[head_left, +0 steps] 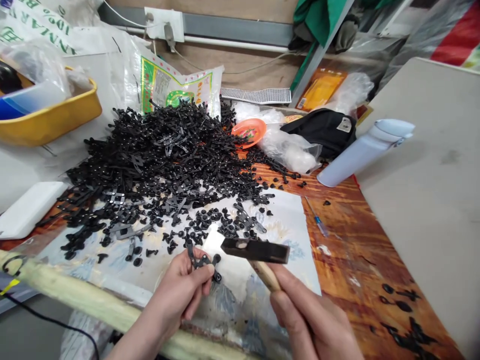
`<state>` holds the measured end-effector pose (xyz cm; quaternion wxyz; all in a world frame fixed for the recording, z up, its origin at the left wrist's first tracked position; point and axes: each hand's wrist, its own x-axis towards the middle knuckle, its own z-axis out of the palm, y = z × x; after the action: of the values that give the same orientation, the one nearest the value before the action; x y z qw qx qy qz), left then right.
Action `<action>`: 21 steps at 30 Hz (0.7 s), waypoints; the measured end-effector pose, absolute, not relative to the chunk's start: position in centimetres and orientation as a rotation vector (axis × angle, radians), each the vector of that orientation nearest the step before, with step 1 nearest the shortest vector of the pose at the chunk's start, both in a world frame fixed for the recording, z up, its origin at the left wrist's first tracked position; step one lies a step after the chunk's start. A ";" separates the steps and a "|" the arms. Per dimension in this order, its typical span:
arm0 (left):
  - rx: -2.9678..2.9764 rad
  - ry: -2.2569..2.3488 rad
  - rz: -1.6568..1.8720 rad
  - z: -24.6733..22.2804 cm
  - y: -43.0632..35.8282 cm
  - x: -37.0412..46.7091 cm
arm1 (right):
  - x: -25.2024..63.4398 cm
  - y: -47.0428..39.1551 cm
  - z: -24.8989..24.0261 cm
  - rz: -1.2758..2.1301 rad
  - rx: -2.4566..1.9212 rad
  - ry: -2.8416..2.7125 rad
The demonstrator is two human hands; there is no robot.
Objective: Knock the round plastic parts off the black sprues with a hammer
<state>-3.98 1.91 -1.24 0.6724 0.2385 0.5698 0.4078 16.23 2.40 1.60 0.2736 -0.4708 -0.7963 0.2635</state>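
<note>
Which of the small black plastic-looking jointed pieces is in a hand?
The black jointed piece pinched in the bare left hand; the others lie heaped or scattered over the brown wooden table.

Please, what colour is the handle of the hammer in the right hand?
The hammer handle is light wooden tan, best seen in the head view.
</note>
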 end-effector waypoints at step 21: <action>0.653 1.299 0.920 -1.1 1.1 -5.1 | 20.9 6.4 -1.1 0.604 -1.843 -1.910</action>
<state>-5.06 1.08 -1.09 0.6521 0.2878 0.5722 0.4055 20.92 6.39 -1.10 0.2085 -0.6622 -0.6862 0.2170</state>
